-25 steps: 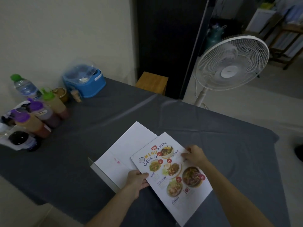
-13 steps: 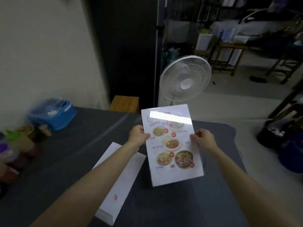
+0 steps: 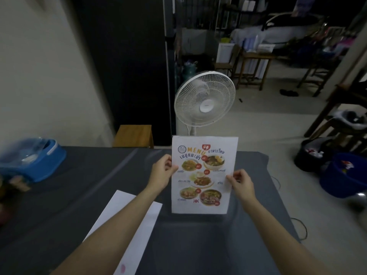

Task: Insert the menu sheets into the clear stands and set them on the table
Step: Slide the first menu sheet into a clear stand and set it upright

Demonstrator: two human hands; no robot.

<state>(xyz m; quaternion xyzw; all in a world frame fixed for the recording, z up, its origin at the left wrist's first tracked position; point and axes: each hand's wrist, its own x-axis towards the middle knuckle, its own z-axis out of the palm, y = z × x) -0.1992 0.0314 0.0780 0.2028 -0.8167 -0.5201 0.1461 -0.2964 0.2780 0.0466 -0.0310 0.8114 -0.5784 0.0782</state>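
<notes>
A colourful menu sheet (image 3: pixel 202 175) with food photos stands upright over the grey-clothed table (image 3: pixel 79 185), facing me. Faint clear edges and a base line under it suggest a clear stand around it. My left hand (image 3: pixel 162 173) pinches its left edge and my right hand (image 3: pixel 241 182) pinches its right edge. A second white sheet (image 3: pixel 127 225), blank side up with a pink mark, lies flat on the table under my left forearm.
A white pedestal fan (image 3: pixel 204 104) stands just past the table's far edge, beside a wooden stool (image 3: pixel 135 135). A blue lidded container (image 3: pixel 33 159) and blurred condiment bottles (image 3: pixel 12 183) sit at the left. Dark buckets (image 3: pixel 345 175) stand on the floor at the right.
Both hands raised the menu from lying flat on the table to upright and moved it farther from me. The view tilted up; the white sheet stayed on the table.
</notes>
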